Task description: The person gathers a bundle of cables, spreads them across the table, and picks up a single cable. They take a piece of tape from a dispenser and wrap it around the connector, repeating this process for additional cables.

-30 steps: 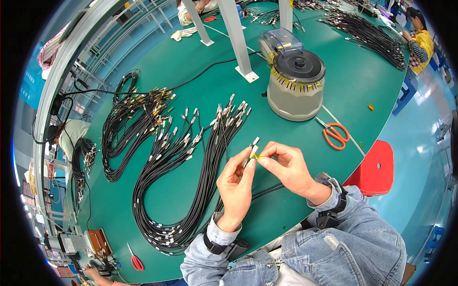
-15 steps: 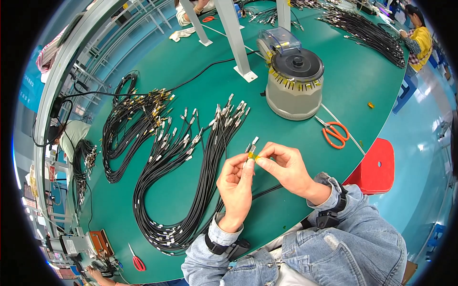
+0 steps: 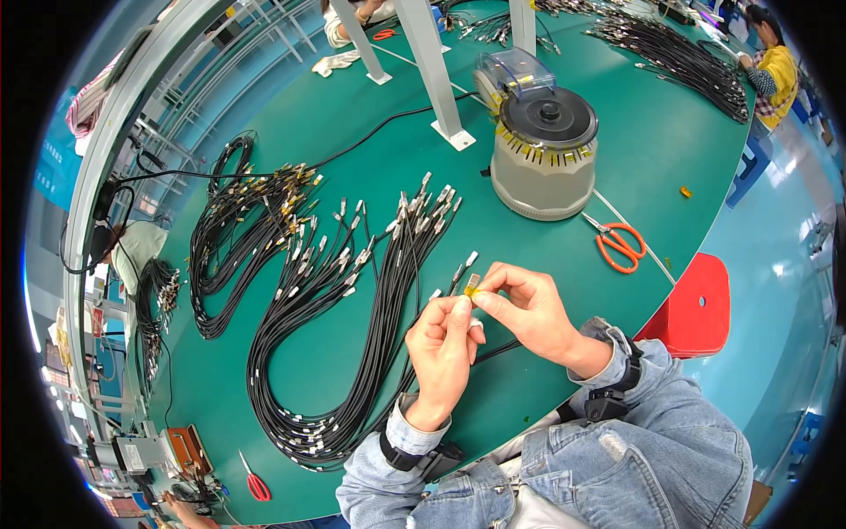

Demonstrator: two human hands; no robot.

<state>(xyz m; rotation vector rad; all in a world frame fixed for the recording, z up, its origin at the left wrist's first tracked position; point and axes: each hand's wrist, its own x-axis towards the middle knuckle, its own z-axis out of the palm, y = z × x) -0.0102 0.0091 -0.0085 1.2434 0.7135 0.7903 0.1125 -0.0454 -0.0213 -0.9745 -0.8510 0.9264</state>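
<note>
My left hand (image 3: 441,351) is closed, thumb against fingers, pinching a black cable just below its metal connector (image 3: 474,280). My right hand (image 3: 536,310) is also closed, its thumb and forefinger pressed on a small piece of yellow tape (image 3: 471,292) at the connector's base. The fingertips of both hands meet there, hiding part of the tape and cable. Just beyond them, another silvery connector (image 3: 471,259) points away over the table. A curved bundle of black cables (image 3: 374,353) with metal ends lies left of my left hand.
A round grey tape dispenser (image 3: 544,172) stands beyond my hands, with yellow tape pieces around its rim. Orange-handled scissors (image 3: 622,249) lie to its right. Another cable bundle (image 3: 211,273) is farther left. A red stool (image 3: 696,309) stands by the table edge. Co-workers sit around.
The connector now stands upright above my fingertips, with the yellow tape lower against it. My left fingers have curled in and shifted slightly right; my right hand has barely moved.
</note>
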